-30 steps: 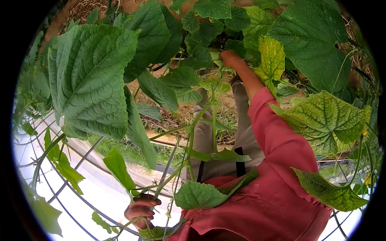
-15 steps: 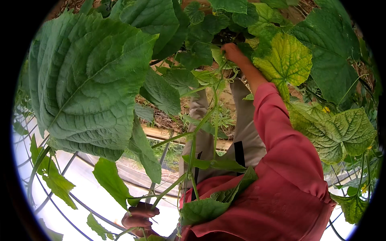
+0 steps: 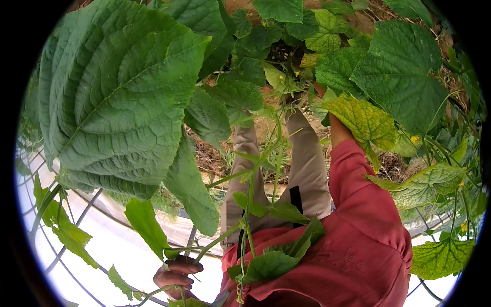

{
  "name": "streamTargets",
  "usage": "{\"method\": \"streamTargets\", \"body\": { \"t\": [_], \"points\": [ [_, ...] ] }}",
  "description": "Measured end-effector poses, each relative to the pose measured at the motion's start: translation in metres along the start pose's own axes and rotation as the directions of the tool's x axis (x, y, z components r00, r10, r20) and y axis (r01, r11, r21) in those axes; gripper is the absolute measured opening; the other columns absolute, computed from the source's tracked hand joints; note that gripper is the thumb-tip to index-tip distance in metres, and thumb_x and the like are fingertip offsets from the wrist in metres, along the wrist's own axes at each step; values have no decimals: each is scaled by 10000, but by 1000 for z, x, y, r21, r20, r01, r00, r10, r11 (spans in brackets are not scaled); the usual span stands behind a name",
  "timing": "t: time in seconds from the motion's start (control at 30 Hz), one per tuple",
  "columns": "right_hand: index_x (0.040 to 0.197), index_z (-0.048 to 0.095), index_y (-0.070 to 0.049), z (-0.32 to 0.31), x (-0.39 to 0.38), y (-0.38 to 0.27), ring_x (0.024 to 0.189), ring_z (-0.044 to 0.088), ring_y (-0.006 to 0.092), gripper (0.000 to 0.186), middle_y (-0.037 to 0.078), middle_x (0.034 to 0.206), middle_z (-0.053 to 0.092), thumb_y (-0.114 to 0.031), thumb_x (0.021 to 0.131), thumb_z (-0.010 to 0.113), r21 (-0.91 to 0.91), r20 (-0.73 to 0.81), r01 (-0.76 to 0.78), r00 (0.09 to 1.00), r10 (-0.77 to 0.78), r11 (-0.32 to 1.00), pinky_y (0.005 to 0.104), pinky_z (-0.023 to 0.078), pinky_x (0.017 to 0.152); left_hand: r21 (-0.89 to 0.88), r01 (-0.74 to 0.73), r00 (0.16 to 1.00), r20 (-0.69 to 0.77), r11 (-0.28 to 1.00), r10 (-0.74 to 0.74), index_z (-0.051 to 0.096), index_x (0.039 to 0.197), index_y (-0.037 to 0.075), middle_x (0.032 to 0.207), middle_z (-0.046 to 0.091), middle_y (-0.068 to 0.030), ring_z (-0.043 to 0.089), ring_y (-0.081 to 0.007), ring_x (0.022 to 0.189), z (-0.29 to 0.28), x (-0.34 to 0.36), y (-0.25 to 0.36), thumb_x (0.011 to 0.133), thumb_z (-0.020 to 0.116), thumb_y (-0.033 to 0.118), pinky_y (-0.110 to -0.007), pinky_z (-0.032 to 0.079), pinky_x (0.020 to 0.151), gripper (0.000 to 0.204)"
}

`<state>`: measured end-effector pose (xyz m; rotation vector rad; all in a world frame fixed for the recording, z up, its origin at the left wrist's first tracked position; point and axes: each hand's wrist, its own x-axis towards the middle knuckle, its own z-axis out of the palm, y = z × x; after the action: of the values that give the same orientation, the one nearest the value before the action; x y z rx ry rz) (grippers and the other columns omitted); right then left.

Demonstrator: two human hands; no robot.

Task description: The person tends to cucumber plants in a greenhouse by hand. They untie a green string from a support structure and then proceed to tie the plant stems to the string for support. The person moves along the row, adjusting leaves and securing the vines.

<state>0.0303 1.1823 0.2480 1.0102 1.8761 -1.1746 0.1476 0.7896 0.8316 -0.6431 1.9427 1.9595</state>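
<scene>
My left hand [image 3: 176,272], low and left of centre, has its fingers curled round a thin green stem of a cucumber vine [image 3: 250,189]. The vine rises from there past my trousers, with side stems, tendrils and leaves. On the right, my arm in a red sleeve [image 3: 353,169] reaches down among the foliage. Leaves cover most of my right hand [image 3: 320,89], so its fingers are hidden. A yellowing leaf [image 3: 363,120] hangs over that forearm. Small yellow flowers and curly tendrils [image 3: 292,82] are close to the hand.
One very large green leaf [image 3: 123,97] fills the upper left. More broad leaves [image 3: 399,77] crowd the upper right. Dark metal bars [image 3: 76,225] cross bright white sheeting at the lower left. Bare soil and dry straw [image 3: 209,158] show between the stems.
My right hand has drawn back from the dark gap in the foliage and slipped behind leaves. The yellowing leaf has dropped across my forearm. My left hand stays in nearly the same place.
</scene>
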Motion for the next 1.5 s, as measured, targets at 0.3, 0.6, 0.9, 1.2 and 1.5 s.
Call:
{"method": "streamTargets", "body": {
  "t": [0.3,0.6,0.9,1.2,1.5],
  "points": [
    [1323,487,-95,51,-1,8,870,631,292,429,157,1159,586,-104,900,557,-202,280,-82,950,137,976,453,518,685,-12,-33,997,-70,999,32,549,742,-20,787,619,-251,649,-375,702,17,3,4,722,720,56,-461,575,595,189],
    [1344,471,-91,59,2,-6,839,629,287,450,159,1129,592,-107,901,544,-410,158,84,987,-20,908,435,519,664,-108,-55,981,182,993,74,586,845,-111,922,607,-330,638,-417,783,-20,-9,-7,712,617,-107,-507,535,706,136],
    [1398,399,-74,77,38,-24,1056,605,299,530,168,1364,460,62,890,472,-436,329,241,940,-96,867,417,566,789,-176,-59,996,48,983,69,570,998,-122,957,587,-322,620,-401,799,-44,-6,-29,724,596,-96,-452,515,749,277],
    [1297,527,-37,121,80,11,624,641,292,408,215,1056,646,9,894,482,-285,310,276,933,-184,918,469,523,612,-232,-84,979,-200,969,37,555,963,-101,928,576,-298,604,-378,781,-32,22,-52,730,602,-88,-436,500,738,238],
    [748,599,13,119,69,-6,469,553,248,227,155,580,561,-114,891,477,-284,212,92,977,-31,954,433,489,512,-267,-78,965,-262,961,6,539,927,-80,899,566,-274,587,-356,763,-39,35,-50,736,608,-80,-420,486,726,203]
  ]
}}
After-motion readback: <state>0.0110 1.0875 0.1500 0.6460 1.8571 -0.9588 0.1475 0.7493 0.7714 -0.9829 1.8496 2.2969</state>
